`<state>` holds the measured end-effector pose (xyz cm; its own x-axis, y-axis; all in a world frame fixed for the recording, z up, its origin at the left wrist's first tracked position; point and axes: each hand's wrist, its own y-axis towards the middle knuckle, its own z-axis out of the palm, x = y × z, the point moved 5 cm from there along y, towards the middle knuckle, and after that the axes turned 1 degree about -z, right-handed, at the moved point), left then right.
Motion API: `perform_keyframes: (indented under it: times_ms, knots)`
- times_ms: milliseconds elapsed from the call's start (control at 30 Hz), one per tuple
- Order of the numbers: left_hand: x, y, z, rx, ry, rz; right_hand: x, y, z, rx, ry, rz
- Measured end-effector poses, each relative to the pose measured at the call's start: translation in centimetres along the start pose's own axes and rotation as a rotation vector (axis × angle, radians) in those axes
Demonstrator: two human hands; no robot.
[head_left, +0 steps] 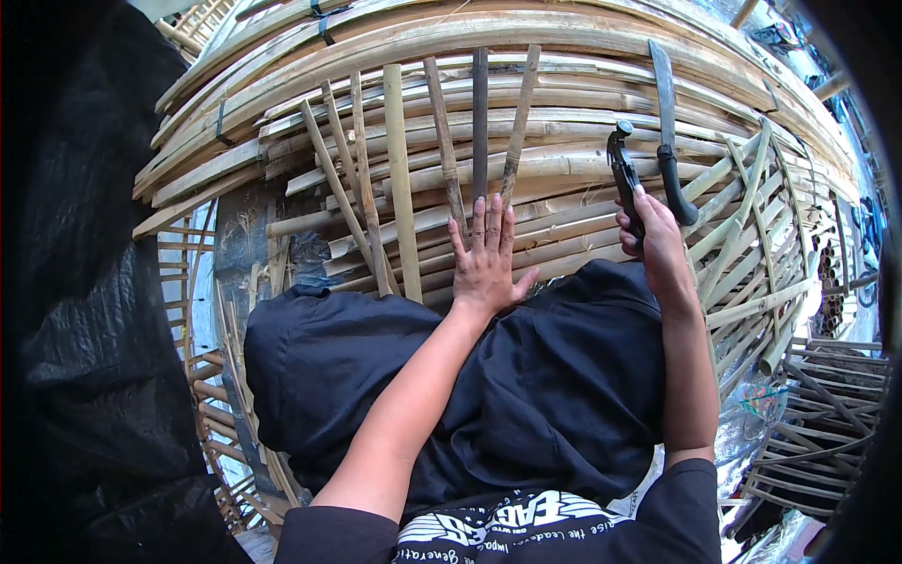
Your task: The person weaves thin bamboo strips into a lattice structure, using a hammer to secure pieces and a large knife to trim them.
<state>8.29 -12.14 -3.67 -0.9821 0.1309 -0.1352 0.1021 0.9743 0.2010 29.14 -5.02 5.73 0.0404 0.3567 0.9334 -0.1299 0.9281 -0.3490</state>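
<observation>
Your left hand (486, 258) is lying flat and open, fingers spread a little, palm down on the bamboo slats (470, 179) just beyond your knees. It is gripping nothing; the fingertips are pressing on the lower ends of three thin upright strips, the dark strip (480, 113) in the middle and a paler one on each side.

Your right hand (653, 235) is curling shut around the handles of a pair of black pliers (622, 164), holding them upright so that the head is pointing away from you. You cannot tell from this view whether the pliers' head is gripping anything. Just beside the pliers, on their right, a long knife (665, 103) with a black handle is lying on the bamboo, its blade pointing up and away; the handle end is sitting close to your knuckles, though whether your hand is touching it is unclear.

Further left, more loose strips are leaning across the horizontal slats, among them one broad pale strip (399, 169) standing nearly straight. All of this is resting on a large curved bamboo frame (526, 38), whose thick bent rim is arching across the top. Your lap, in dark cloth (526, 376), is filling the lower middle. Black plastic sheeting (85, 282) is hanging at your left, and woven bamboo lattice (827, 423) is showing at lower right.
</observation>
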Motion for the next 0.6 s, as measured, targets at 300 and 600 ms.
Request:
perform_keyframes:
  times_ms: [300,600]
  knots:
    - [0.0,-0.01,-0.12,0.001,-0.014,-0.006,-0.05,0.11,-0.02,0.002,-0.005,-0.007]
    - [0.01,-0.03,-0.09,0.004,-0.015,-0.006,0.2,-0.11,0.16,-0.004,-0.014,-0.006]
